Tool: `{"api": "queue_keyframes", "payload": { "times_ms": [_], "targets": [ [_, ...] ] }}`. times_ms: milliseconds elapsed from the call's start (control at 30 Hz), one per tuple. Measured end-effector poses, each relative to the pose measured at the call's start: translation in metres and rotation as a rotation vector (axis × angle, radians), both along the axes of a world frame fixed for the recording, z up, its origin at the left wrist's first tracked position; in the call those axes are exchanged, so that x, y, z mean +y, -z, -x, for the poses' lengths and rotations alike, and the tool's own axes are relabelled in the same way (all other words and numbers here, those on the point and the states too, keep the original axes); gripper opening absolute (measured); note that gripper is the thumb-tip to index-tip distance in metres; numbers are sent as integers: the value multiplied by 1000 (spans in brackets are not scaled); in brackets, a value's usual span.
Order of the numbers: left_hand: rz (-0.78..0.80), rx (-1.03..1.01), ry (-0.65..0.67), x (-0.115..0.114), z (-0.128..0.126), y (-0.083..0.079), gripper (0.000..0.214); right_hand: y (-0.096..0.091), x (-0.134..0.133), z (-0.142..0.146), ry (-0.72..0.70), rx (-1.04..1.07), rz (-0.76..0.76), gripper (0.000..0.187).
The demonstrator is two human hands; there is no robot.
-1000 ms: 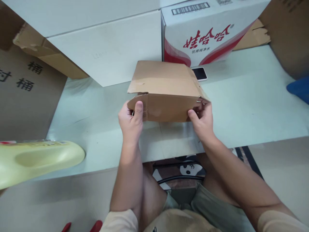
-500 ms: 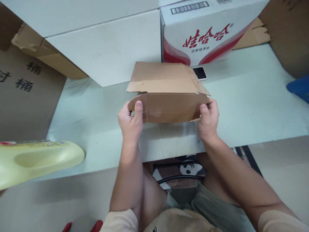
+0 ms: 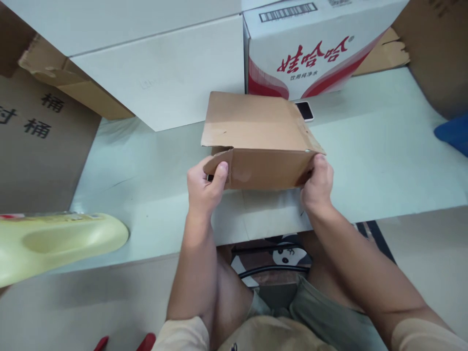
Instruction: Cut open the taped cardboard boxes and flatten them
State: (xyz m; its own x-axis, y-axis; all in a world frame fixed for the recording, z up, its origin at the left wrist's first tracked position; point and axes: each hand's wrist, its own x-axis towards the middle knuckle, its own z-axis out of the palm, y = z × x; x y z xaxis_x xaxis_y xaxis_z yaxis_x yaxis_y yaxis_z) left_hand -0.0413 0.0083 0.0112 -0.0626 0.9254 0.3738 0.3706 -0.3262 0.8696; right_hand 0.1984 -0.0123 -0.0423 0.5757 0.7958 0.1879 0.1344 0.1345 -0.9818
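Observation:
A brown cardboard box (image 3: 268,168) is held between my two hands above the pale table, its wide flap (image 3: 256,119) tilted up and away from me. At the box's left end, my left hand (image 3: 206,185) is closed on a small side flap, thumb on the near face and fingers behind. My right hand (image 3: 319,183) grips the right end, with its fingertips partly hidden at the corner. A gap shows between the wide flap and the left side flap. The inside of the box is mostly hidden.
Behind stand a plain white box (image 3: 157,78) and a white-and-red printed carton (image 3: 303,58). A phone (image 3: 305,111) lies by the carton. A yellow bottle (image 3: 66,243) is at the left front edge, and a blue object (image 3: 453,134) at the right.
The box has shifted slightly right and its left end has turned, with my left hand moving right along with it. My right thumb has moved off the near face toward the corner.

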Motion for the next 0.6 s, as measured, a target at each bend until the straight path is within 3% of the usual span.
{"api": "queue_keyframes", "payload": {
  "times_ms": [167,433,600],
  "targets": [
    [13,17,52,-1,0,-1,57,2,0,-1,97,28,2,61],
    [36,-47,-2,2,4,2,52,-3,-3,-1,24,-55,-4,60],
    [13,41,102,3,-1,-2,49,-9,-1,-14,76,-118,-33,60]
  ]
}}
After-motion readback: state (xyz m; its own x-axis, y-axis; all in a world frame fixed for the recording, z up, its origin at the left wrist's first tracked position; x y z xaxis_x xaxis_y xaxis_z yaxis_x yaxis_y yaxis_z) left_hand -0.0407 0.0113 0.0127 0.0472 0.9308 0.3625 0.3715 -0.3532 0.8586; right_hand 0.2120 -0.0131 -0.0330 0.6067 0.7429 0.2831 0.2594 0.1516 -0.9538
